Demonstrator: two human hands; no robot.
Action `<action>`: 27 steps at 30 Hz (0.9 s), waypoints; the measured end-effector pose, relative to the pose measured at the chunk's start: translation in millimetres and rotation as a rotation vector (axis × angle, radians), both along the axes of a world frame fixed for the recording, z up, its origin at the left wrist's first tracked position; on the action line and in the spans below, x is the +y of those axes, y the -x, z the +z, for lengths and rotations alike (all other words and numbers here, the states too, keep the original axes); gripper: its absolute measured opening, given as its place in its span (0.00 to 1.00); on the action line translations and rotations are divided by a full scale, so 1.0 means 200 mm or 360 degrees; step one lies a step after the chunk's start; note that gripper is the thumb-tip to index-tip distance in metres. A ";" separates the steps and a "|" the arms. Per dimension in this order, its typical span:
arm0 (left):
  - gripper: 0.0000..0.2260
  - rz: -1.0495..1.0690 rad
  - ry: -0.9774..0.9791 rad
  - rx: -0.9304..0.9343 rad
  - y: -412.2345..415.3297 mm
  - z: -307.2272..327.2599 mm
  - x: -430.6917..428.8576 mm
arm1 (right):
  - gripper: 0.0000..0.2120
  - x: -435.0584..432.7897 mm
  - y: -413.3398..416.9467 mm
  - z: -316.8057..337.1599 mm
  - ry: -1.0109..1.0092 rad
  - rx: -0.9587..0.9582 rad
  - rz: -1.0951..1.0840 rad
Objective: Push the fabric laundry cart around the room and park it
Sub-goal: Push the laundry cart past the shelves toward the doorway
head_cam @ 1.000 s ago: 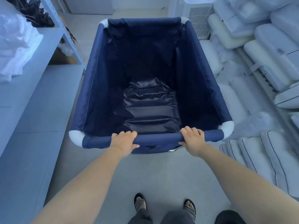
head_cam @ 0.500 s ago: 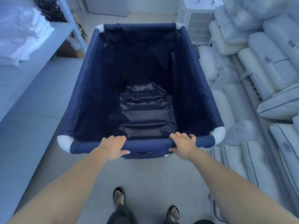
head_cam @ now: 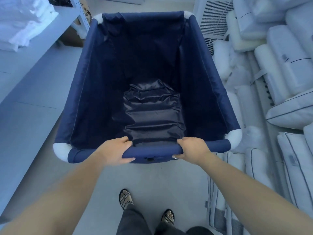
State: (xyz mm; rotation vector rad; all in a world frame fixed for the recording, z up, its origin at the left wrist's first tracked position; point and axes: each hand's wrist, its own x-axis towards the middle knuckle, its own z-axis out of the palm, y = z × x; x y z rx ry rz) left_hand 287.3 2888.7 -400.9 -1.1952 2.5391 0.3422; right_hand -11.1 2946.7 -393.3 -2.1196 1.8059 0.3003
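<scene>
Our left hand & right hand gripped, fingers curled over, the near top rail of the empty navy-blue fabric laundry cart, which stood in the aisle btwn pale shelving & stacked white pillows; we judged it light, soft-walled, w/ the rail its only stiff hold.

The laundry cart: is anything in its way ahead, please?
Nothing visible lies on the floor ahead of the cart, but a shelf post stands near its far left corner and a vented unit near its far right.

Navy fabric cart, left hand and right hand gripping near rail
</scene>
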 end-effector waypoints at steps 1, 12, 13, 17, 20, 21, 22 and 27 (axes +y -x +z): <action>0.18 0.0015 0.0019 0.0015 0.00 -0.01 0.00 | 0.21 -0.01 0.02 -0.01 -0.0019 -0.0017 0.0023; 0.23 0.0007 0.0171 0.0114 0.06 -0.04 -0.21 | 0.21 -0.25 0.11 -0.01 -0.0007 -0.0060 0.0112; 0.24 0.0003 0.0177 0.0114 0.06 -0.05 -0.24 | 0.21 -0.28 0.11 -0.01 0.0000 -0.0060 0.0113; 0.25 0.0010 0.0170 0.0113 0.08 -0.05 -0.39 | 0.21 -0.42 0.13 0.00 0.0014 -0.0051 0.0093; 0.23 0.0009 0.0108 0.0141 0.10 -0.03 -0.51 | 0.21 -0.54 0.12 0.01 0.0017 -0.0018 0.0044; 0.23 0.0002 0.0082 0.0154 0.11 -0.02 -0.56 | 0.21 -0.58 0.12 0.02 0.0011 0.0005 0.0027; 0.22 -0.0004 0.0060 0.0166 0.11 -0.01 -0.60 | 0.21 -0.63 0.12 0.02 -0.0013 0.0020 0.0004; 0.21 -0.0014 -0.0014 0.0220 0.12 0.00 -0.80 | 0.22 -0.82 0.08 0.03 -0.0015 -0.0005 0.0000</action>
